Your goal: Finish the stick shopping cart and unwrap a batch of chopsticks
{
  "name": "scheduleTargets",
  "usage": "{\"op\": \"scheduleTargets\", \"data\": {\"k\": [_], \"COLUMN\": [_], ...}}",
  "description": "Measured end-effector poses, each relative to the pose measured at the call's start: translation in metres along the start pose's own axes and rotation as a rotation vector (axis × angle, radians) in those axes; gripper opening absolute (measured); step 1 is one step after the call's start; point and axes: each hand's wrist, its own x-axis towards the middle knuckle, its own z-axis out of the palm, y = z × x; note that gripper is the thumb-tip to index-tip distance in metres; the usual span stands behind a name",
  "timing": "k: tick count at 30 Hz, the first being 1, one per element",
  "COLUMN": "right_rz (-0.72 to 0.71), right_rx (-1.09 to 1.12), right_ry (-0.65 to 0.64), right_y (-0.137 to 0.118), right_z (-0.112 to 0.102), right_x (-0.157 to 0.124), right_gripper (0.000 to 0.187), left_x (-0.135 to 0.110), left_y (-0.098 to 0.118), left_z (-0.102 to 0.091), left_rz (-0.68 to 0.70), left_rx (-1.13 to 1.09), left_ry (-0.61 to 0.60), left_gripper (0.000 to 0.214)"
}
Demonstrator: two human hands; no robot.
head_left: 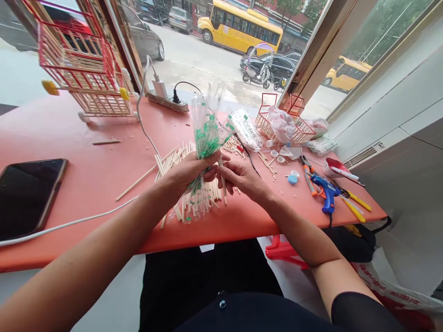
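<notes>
My left hand [189, 171] is closed round a bunch of clear plastic chopstick wrappers with green print [206, 131] that fans upward from the fist. My right hand [238, 177] is right beside it, fingers pinched on a thin wooden chopstick [223, 184] pointing down toward the table. Under both hands lies a loose pile of wooden chopsticks [194, 198] on the orange table [86, 175], some still in wrappers.
A black phone [26, 196] and white cable [69, 224] lie left. A red-and-wood model cart [83, 69] and power strip [168, 101] stand behind. Smaller red baskets [287, 120], a blue glue gun [327, 191], pliers and bottle caps sit right.
</notes>
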Motion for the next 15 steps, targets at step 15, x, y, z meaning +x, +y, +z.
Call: {"op": "scheduleTargets", "data": {"k": [15], "right_rz": [-0.028], "right_rx": [0.245], "right_ry": [0.409], "right_y": [-0.010], "right_z": [-0.029], "right_x": [0.003], "right_gripper": [0.066], "left_x": [-0.009], "left_y": [0.013], "left_z": [-0.005], "left_rz": [-0.225], "left_rx": [0.151], "left_ry": [-0.213], "left_gripper": [0.051]}}
